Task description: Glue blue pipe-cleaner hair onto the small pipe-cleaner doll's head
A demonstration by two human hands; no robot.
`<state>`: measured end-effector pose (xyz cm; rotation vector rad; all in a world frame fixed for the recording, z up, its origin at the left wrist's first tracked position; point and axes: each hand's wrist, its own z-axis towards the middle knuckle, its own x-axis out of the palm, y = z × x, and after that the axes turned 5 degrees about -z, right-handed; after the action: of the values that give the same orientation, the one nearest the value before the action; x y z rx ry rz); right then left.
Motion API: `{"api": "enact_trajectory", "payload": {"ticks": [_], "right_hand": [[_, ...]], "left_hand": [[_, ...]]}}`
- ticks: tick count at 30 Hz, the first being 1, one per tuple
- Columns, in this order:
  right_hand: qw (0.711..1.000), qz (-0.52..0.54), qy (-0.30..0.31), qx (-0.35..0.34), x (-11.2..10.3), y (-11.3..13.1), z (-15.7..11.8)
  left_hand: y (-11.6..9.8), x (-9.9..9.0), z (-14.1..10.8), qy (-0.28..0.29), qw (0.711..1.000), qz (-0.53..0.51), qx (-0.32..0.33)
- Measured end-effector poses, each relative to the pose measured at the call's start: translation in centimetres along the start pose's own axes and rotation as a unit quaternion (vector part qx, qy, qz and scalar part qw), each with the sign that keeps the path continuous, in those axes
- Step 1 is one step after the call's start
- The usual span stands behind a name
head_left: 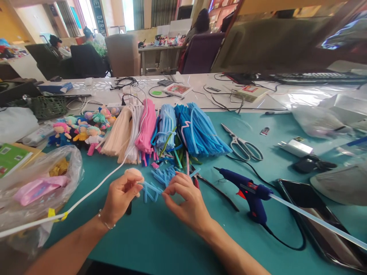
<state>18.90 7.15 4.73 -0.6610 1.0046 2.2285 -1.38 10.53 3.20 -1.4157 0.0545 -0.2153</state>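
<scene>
My left hand is closed on a small peach fuzzy doll piece with a rounded top; the fingers hide its lower part. My right hand is closed too, thumb and forefinger pinching the end of a short light-blue pipe cleaner that stretches toward the peach piece. Whether the two touch, I cannot tell. Just beyond the fingers lies a heap of cut blue pipe cleaner pieces. Pliers with red handles lie partly hidden behind my right hand.
Bundles of peach, pink and blue pipe cleaners stand behind the heap. Small dolls sit left. Scissors, a glue gun and a phone lie right. A white cable crosses the left side.
</scene>
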Motion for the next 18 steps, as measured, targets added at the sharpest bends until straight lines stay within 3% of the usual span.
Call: {"api": "enact_trajectory", "payload": {"ticks": [8,16,18], "right_hand": [[1.000,-0.003,0.013,-0.005,-0.06,0.18,-0.01],[1.000,-0.008,0.002,-0.018,0.11,0.12,-0.04],[1.000,-0.016,-0.004,-0.020,0.23,0.08,-0.01]], "left_hand": [[-0.42,0.12,0.25,0.039,0.995,0.026,0.085],[-0.63,-0.10,0.23,0.036,0.989,0.089,0.115],[-0.60,-0.39,0.31,0.044,0.981,0.115,0.152]]}}
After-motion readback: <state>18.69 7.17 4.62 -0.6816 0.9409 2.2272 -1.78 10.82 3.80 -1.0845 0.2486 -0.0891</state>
